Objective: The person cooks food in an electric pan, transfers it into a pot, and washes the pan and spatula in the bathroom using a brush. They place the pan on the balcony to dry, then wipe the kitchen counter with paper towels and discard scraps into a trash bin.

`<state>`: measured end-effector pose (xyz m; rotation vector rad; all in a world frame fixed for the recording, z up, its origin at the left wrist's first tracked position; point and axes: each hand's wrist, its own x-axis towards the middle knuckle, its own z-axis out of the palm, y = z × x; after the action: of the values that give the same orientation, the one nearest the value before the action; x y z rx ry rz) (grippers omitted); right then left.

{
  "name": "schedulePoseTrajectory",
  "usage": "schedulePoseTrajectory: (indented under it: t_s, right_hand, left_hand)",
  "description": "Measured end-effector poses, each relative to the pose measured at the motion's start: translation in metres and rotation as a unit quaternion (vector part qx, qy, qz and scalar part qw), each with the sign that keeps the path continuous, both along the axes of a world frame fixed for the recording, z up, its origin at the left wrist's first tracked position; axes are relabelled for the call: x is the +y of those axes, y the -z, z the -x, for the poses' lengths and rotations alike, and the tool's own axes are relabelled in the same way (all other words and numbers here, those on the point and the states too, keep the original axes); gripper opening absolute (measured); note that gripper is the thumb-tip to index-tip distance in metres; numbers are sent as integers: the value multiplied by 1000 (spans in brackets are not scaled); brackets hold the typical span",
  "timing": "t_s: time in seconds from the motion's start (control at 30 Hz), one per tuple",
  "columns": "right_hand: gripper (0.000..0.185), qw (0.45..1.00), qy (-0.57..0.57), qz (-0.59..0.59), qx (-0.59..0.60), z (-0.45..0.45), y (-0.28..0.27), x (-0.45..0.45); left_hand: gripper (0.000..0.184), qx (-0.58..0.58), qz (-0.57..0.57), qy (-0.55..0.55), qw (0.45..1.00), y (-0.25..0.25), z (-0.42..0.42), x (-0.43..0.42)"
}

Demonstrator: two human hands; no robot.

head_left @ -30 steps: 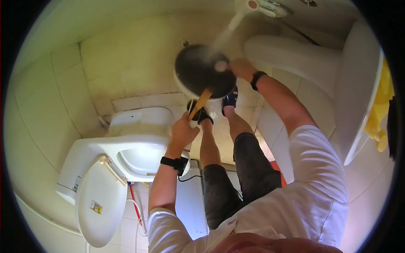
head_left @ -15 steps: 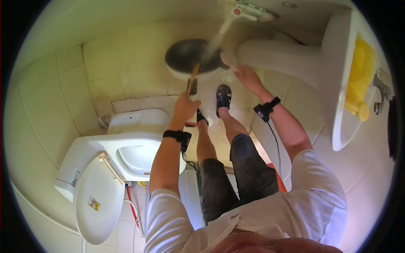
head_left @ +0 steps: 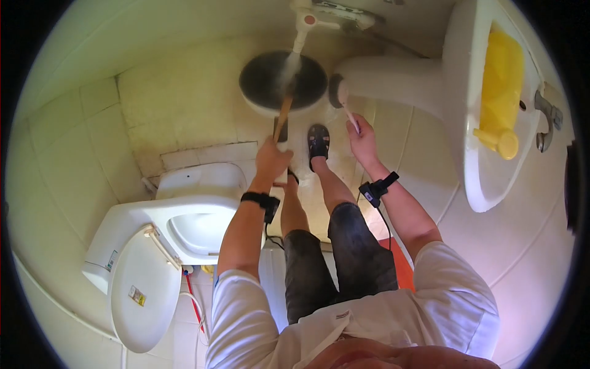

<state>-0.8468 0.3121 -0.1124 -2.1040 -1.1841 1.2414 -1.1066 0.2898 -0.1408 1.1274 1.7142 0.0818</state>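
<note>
My left hand point(head_left: 272, 161) is closed around a wooden stick point(head_left: 283, 119). The stick's far end reaches over the near rim of a round vessel with a dark inside and a pale outer wall point(head_left: 257, 103), and I cannot make out its tip. Water runs into the vessel from a white tap with a red dot point(head_left: 301, 38). In my right hand point(head_left: 364, 142) is a brush point(head_left: 344, 98) with a thin pale pink handle and a dark round head, held upright. Its head is just right of the vessel's rim, beside the white sink pedestal point(head_left: 393, 80).
On the right, a white sink point(head_left: 458, 123) holds a yellow plastic jug point(head_left: 501, 80) near a metal faucet point(head_left: 547, 120). A white toilet point(head_left: 141, 224) with its lid point(head_left: 144, 295) swung open stands on the left. My sandalled foot point(head_left: 318, 140) is near the vessel.
My right hand has moved the brush away from the vessel's edge, and its dark head now shows. The view has shifted slightly right. My left hand still grips the stick.
</note>
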Motion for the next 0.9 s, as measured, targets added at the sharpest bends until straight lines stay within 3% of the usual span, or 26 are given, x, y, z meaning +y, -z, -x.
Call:
schedulePoseTrajectory:
  t_s: [0.07, 0.17, 0.23, 0.3, 0.47, 0.6, 0.67, 0.8, 0.9]
  right_hand:
    - [19, 998, 46, -10, 33, 1, -8, 4]
    - [22, 998, -34, -42, -22, 14, -52, 27]
    - [32, 964, -134, -212, -92, 33, -84, 55]
    - [43, 922, -116, -345, -130, 54, -101, 95]
    - [47, 894, -93, -426, -104, 76, -101, 154]
    - [44, 898, -56, -431, -69, 84, -101, 152]
    - [42, 951, -14, -309, 5, 90, -111, 143]
    - [36, 959, 8, -272, 83, 123, -133, 129]
    - [31, 944, 30, -321, 65, 125, -130, 119]
  left_hand:
    - [42, -5, 34, 11, 999, -37, 12, -12]
    - [50, -52, 8, -3, 999, -78, 34, -32]
    - [52, -45, 0, 8, 999, -113, 42, -38]
    - [52, -19, -17, 24, 999, -147, 46, -36]
    - [50, 86, 12, 75, 993, -187, 76, -44]
    - [55, 168, -30, 141, 975, -209, 105, -58]
    - [61, 197, 5, 171, 965, -217, 124, -61]
    - [77, 299, 4, 260, 918, -254, 147, -53]
    - [83, 422, 26, 374, 825, -307, 147, -29]
